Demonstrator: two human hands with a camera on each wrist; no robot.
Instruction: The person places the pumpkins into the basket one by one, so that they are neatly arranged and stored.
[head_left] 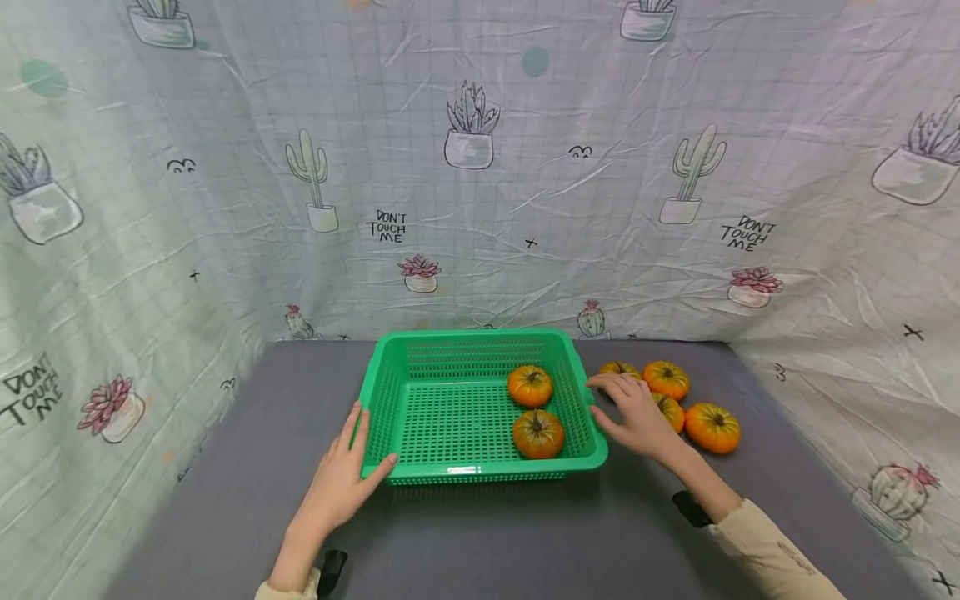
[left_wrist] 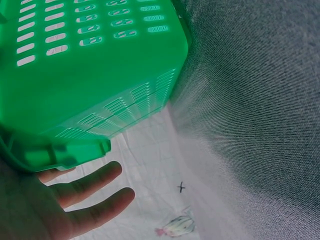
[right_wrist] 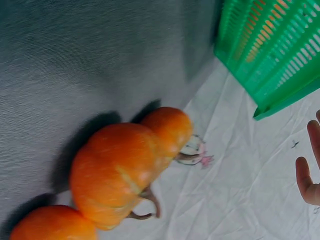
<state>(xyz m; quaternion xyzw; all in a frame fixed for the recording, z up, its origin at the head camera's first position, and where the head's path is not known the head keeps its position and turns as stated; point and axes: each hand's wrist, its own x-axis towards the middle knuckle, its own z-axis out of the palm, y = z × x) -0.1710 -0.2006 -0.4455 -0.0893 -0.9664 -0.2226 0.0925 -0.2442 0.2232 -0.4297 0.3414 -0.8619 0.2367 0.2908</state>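
Observation:
A green plastic basket (head_left: 480, 468) with slotted walls stands on the grey table. Two small orange pumpkins, a rear one (head_left: 529, 386) and a front one (head_left: 537, 434), sit in its right half. At the basket's left front corner, my left hand (head_left: 337, 487) lies along the rim with fingers spread and straight; in the left wrist view its fingers (left_wrist: 95, 207) reach past the rim. My right hand (head_left: 637, 417) hovers beside the right rim, fingers loosely bent and holding nothing. Whether its fingertips touch the rim I cannot tell. Partly behind this hand lie more pumpkins (head_left: 712, 427).
Several pumpkins (right_wrist: 112, 172) are grouped on the table right of the basket, close together. A pale cloth (head_left: 525, 208) printed with potted cacti hangs behind and along both sides of the table (head_left: 480, 542).

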